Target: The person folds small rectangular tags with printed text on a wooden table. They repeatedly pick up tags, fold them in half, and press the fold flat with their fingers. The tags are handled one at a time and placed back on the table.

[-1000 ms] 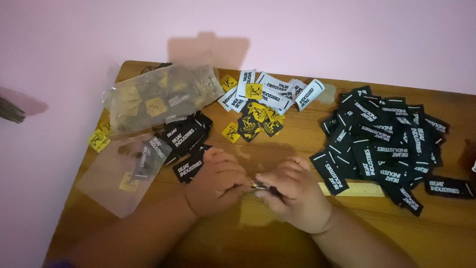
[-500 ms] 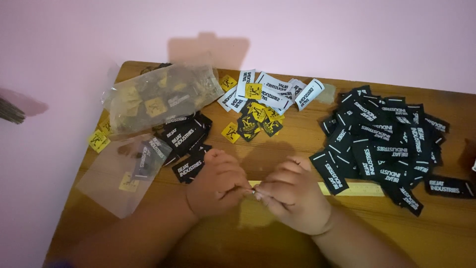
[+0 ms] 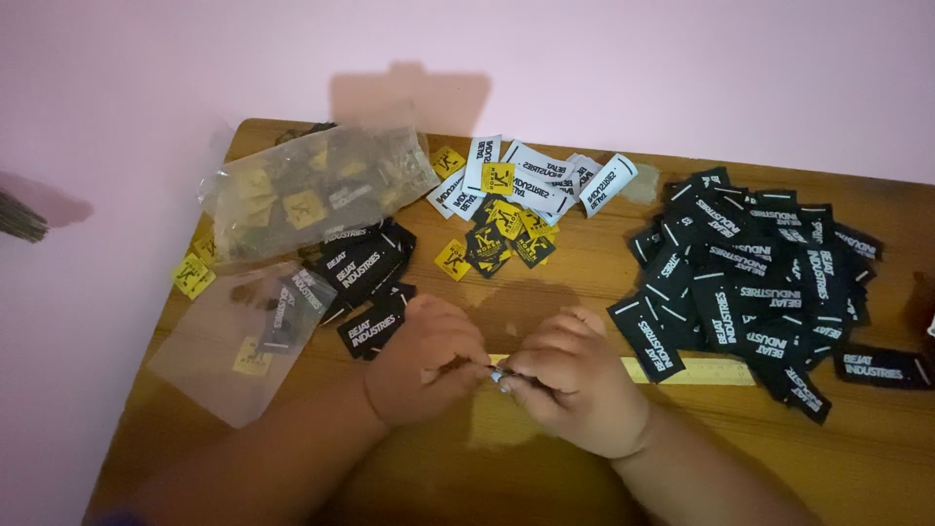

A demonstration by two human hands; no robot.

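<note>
My left hand and my right hand meet at the middle front of a wooden table, fingertips pinched together on a small item that is mostly hidden between them. A yellow ruler lies on the table under and to the right of my right hand. A small stack of black woven labels lies just beyond my left hand. A large heap of black labels spreads to the right of my right hand.
White labels and small yellow and black square labels lie at the back middle. Two clear plastic bags holding labels sit at the left, the nearer overhanging the table's edge. A pink wall lies behind.
My fingers have shifted slightly on the small item between them. Both hands stay in the same place and nothing else on the table has moved.
</note>
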